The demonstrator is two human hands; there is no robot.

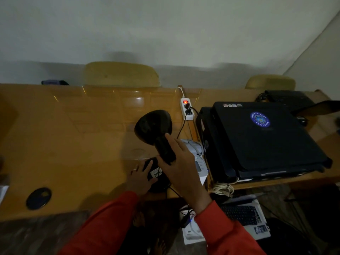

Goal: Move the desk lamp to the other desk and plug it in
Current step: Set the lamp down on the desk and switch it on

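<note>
A black desk lamp (153, 127) stands near the front edge of the wooden desk (73, 137), unlit. My right hand (181, 163) grips the neck just below the round head. My left hand (140, 178) rests flat on the lamp's base (155, 173), which carries a white label. The lamp's black cord (181, 128) runs up to a plug in a white power strip (187, 109) whose red switch glows. Another stretch of black cord drops off the desk's front edge between my arms.
A closed black laptop (265, 137) with a round blue sticker lies on the right desk. A white device (199, 166) sits beside the lamp. A dark round disc (38, 198) lies front left. Two yellow chairs (121, 74) stand behind. An open laptop (244, 216) lies on the floor.
</note>
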